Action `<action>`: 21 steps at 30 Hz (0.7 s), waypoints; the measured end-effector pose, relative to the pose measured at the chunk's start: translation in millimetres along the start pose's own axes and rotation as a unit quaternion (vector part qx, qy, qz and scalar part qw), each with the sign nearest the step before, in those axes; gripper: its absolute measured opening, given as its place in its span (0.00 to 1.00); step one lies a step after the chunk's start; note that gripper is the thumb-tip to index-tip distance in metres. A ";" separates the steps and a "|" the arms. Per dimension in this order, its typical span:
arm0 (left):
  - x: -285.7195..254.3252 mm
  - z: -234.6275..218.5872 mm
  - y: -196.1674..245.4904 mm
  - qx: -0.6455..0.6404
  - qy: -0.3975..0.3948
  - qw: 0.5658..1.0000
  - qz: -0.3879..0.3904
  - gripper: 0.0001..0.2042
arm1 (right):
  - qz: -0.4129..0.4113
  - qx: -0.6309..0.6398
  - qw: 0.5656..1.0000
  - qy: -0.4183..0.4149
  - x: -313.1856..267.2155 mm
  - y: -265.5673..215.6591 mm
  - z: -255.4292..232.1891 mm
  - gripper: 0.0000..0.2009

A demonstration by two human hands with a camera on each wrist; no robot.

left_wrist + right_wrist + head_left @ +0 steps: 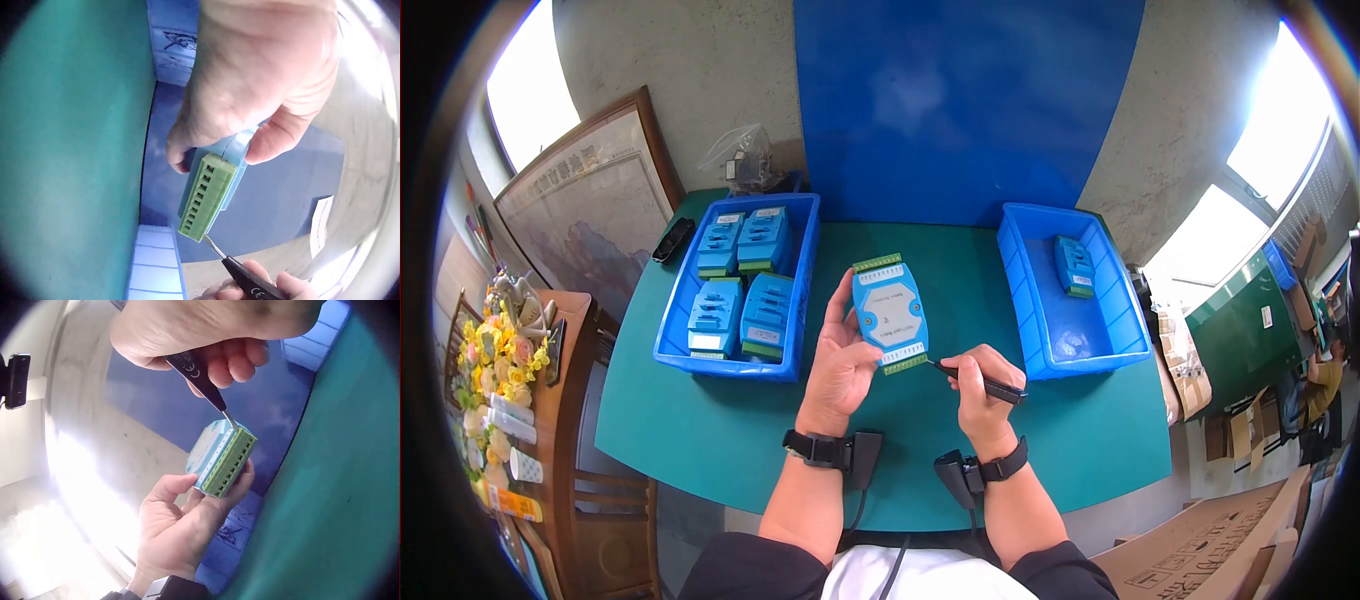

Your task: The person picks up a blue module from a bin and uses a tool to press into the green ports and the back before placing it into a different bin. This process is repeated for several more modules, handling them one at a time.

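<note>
The table (700,440), covered in green, carries two blue bins: the left bin (675,330) holds four blue modules, the right bin (1040,320) holds one, and neither stands in the way of the hands, which work between them, raised off the table surface. The left hand (840,365) grasps the module (888,312) from behind, fingers and thumb curled round its sides, with the label face toward the head camera and one green terminal strip (206,197) turned toward the right hand (985,385). The right hand is clenched round a black screwdriver (985,385), pen-fashion; its thin tip (214,247) touches the end of the near terminal strip. Main risk: the tip slips off the small terminal, caused by side load or a tilted shaft, and may strike the left thumb or fingers just beside the strip. Second risk: the module twists or drops, since it is held in the air by one hand only and tool pressure acts at its far corner. Third risk: excess force damages the terminal or its plastic housing. A black device (672,240) and a clear bag (745,160) lie beyond the left bin, well apart from the work.
</note>
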State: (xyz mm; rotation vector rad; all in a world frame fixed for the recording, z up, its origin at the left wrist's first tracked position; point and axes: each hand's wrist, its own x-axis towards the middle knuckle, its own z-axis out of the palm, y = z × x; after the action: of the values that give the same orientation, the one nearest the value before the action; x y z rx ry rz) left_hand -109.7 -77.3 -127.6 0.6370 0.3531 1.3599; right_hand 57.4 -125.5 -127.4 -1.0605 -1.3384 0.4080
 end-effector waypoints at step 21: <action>-6.6 17.4 -17.7 0.108 -0.088 0.985 -0.098 0.42 | -0.079 0.015 0.996 0.040 -0.7 8.1 5.5 0.07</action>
State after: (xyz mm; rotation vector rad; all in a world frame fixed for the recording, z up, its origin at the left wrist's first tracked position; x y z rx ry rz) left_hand -86.8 -88.9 -125.6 0.8740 0.4131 1.0773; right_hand 54.8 -119.9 -135.0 -0.9294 -1.3299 0.2633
